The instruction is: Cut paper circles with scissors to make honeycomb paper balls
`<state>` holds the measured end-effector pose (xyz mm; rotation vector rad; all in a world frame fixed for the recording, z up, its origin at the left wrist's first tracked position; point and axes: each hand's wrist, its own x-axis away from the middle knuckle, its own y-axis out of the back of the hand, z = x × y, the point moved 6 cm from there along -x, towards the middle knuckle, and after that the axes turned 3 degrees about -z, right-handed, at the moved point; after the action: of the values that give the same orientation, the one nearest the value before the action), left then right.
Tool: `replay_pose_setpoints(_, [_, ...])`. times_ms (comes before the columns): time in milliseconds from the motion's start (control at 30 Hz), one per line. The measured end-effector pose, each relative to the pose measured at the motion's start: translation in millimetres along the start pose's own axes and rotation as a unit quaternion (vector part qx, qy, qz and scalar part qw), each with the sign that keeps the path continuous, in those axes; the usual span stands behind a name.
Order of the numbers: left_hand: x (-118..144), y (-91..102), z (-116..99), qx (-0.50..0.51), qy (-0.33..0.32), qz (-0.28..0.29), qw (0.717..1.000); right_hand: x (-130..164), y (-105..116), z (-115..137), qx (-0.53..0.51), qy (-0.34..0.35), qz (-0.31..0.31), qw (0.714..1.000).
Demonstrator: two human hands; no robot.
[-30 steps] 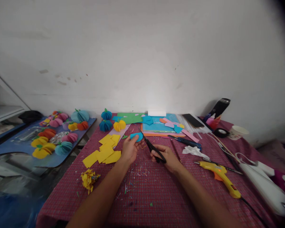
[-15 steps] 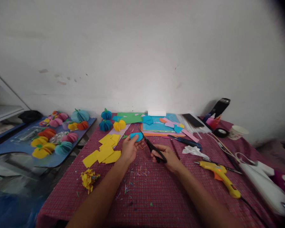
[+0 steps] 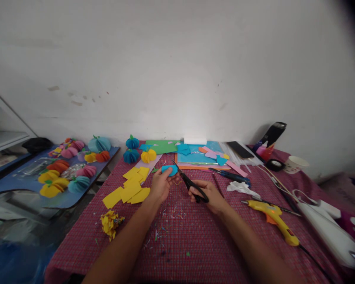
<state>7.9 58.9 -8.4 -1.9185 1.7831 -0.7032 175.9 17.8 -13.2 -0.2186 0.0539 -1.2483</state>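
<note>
My left hand [image 3: 161,185] pinches a small blue paper piece [image 3: 169,169] with a rounded edge, held up above the table. In my right hand [image 3: 207,195] is a pair of black-handled scissors [image 3: 192,185], fingers closed round the handles. The blades point up and left, right beside the paper's right edge; whether they touch it I cannot tell. Several yellow paper rectangles [image 3: 130,191] lie overlapping to the left of my left hand. Nearer the front left is a crumpled yellow paper clump [image 3: 110,225]. Tiny paper scraps [image 3: 165,228] are scattered below my hands.
A yellow glue gun [image 3: 273,219] lies at right, by a crumpled white tissue [image 3: 241,189]. Coloured paper sheets [image 3: 199,156] are stacked at the back. Paper pumpkins stand at back left, including a yellow one [image 3: 148,156]; more sit on a blue side table [image 3: 26,185]. A paper cup [image 3: 296,163] stands at right.
The blue paper has turned slightly in my left hand, so more of its rounded face shows. My right hand and the scissors stay almost where they were.
</note>
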Motion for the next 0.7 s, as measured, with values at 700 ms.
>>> replay_pose_setpoints(700, [-1.5,0.3,-1.5,-0.009,0.005,0.010,1.000,-4.6,12.7,-4.2,-0.038,-0.008,-0.049,0.998])
